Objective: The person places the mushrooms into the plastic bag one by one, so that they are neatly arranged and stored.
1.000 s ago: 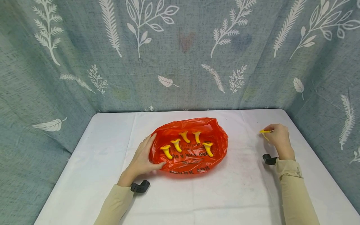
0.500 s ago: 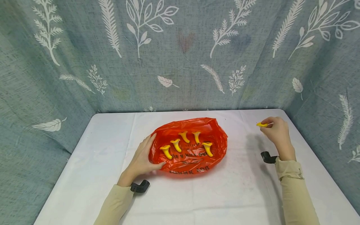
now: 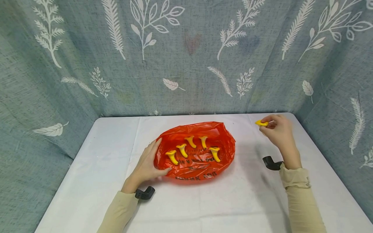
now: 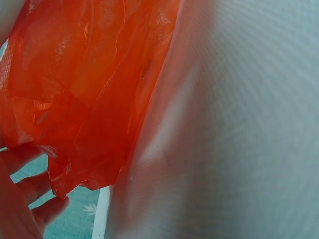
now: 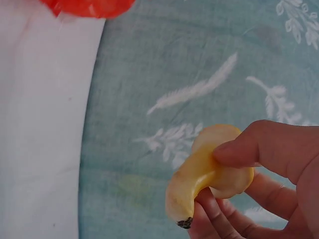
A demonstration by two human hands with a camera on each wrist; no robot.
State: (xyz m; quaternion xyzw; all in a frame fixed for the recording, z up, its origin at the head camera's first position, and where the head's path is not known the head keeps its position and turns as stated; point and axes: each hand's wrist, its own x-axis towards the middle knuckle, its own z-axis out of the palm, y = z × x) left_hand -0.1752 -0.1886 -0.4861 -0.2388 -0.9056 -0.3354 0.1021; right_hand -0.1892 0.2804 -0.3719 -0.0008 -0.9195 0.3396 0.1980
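A red plastic bag (image 3: 193,176) with dark lettering lies spread open in the middle of the table. Several yellow chanterelle mushrooms (image 3: 215,154) are inside it, apart from one another. My left hand (image 3: 147,163) holds the bag's left side, thumb at the front rim and fingers round the back left; the left wrist view shows fingertips (image 4: 47,209) against the red film. Raised at the table's far right, my right hand (image 3: 278,129) pinches another chanterelle (image 5: 199,174) between thumb and fingers. Its dark-tipped stem points downward in the right wrist view.
The table (image 3: 247,200) has a white cover. A grey-green curtain (image 3: 186,90) with white leaf patterns encloses its back and sides. Black wrist cameras (image 3: 145,193) sit on both wrists.
My right hand has lifted the chanterelle from the right of the table and carried it left and farther back. My left hand and the bag have stayed in place.
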